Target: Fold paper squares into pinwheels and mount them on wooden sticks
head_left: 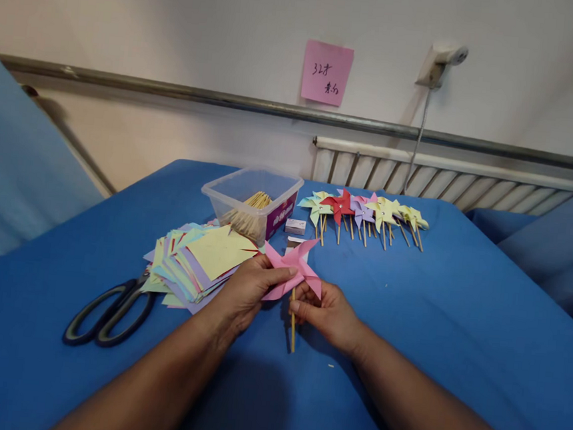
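Observation:
A pink paper pinwheel (303, 268) is held over the middle of the blue-covered table. My left hand (255, 282) grips it, the thumb pressed on its centre and the fingers behind the paper. A thin wooden stick (293, 329) runs down from behind the pinwheel. My right hand (325, 312) pinches that stick just below the paper blades. The fastening at the pinwheel's centre is hidden under my left thumb. Right behind the pinwheel lies a small open box (294, 242), partly covered by it.
Left of my hands are a pile of coloured paper squares (217, 252) and scissors (117, 310). A clear plastic tub (235, 200) holds wooden sticks (251, 215). Beside it sits a small white box (295, 226). Several finished pinwheels (362, 211) lie in a row at the back right.

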Available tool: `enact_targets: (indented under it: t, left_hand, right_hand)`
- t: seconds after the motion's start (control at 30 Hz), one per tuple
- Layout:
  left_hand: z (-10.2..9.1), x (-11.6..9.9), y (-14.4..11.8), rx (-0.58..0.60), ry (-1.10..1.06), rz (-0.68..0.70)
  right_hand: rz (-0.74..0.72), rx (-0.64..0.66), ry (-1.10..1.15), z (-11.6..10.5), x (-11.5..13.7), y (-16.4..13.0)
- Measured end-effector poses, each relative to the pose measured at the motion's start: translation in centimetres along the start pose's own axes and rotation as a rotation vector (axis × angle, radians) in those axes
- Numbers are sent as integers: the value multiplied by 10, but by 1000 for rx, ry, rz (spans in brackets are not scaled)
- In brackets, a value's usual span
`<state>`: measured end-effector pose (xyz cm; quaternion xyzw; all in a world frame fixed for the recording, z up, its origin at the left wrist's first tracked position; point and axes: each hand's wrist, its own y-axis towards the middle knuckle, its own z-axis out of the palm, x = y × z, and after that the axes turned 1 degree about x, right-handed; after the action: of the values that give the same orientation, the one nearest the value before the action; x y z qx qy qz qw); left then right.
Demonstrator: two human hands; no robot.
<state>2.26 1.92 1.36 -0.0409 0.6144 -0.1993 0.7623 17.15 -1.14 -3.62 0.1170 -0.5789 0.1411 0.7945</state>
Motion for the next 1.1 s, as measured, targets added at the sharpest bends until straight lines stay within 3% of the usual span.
enact_targets:
  t: [0.4, 0.57, 0.67, 0.87, 1.1]
  left_hand:
    - [1, -3, -1, -5, 28, -4]
    - [0, -3, 1, 52, 47, 5]
    - [-2, -2, 3, 78, 43, 6]
    - [1, 2, 3, 43, 120, 23]
    - [2, 10, 5, 70, 99, 8]
  right_hand:
    - [7, 32, 0, -1, -2, 1]
    - [-9, 35, -2, 2, -3, 3]
    - [-53, -31, 1, 1, 1, 4]
    - [-110, -293, 17, -4, 8, 9]
    - [-78, -311, 50, -5, 5, 12]
